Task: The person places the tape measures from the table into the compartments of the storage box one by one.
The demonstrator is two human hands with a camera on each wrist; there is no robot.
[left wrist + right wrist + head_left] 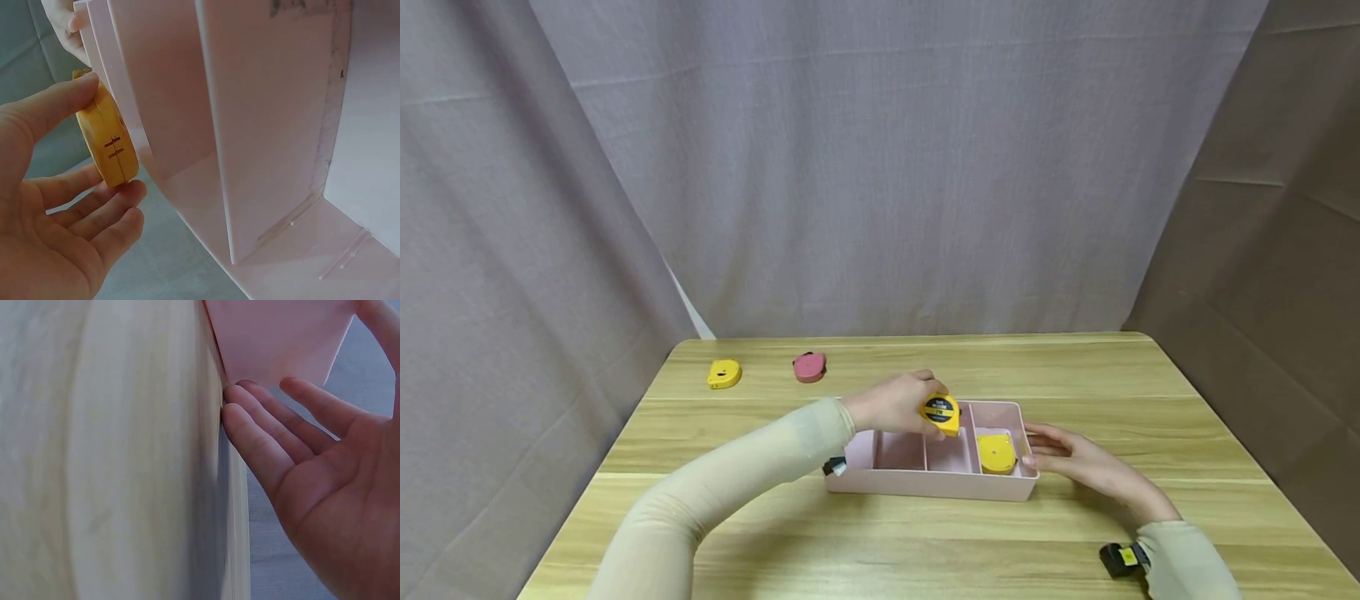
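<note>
I am pinching a yellow tape measure (941, 413) in my left hand (891, 404) above the pink tray (925, 482); my right hand (1078, 463), fingers straight, is touching the tray at its 3 o'clock end.

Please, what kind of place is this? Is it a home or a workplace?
Probably a staged recording setup, not a lived-in room. Grey curtains close off every side of a single wooden table. On the table lie only a pink divided tray and a few tape measures, one held by the left hand.
</note>
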